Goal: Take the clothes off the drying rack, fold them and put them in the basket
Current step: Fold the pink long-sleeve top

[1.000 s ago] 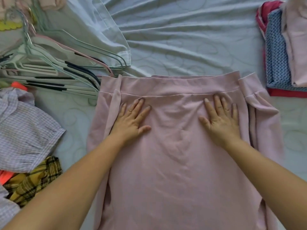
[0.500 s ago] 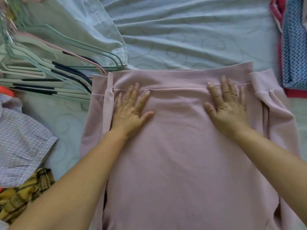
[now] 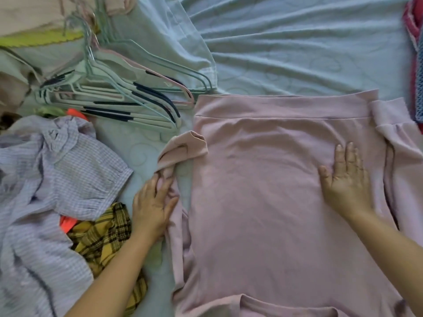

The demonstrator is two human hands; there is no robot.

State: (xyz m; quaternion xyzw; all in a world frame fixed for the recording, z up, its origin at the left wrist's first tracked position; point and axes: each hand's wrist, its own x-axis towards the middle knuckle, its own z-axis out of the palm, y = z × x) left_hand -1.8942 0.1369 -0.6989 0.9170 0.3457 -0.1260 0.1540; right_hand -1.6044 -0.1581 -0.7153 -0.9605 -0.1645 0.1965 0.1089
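A pale pink long-sleeved knit top [image 3: 263, 213] is lying flat, centre right, lengthwise up the frame. The left hand [image 3: 152, 204] is gripping its loose sleeve [image 3: 183, 149] just left of the body. The right hand [image 3: 348, 186] is pressing flat, fingers straight, on the body's right side.

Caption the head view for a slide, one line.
Folding on the bed: left hand grips a sleeve of the pink top; right hand presses it flat.
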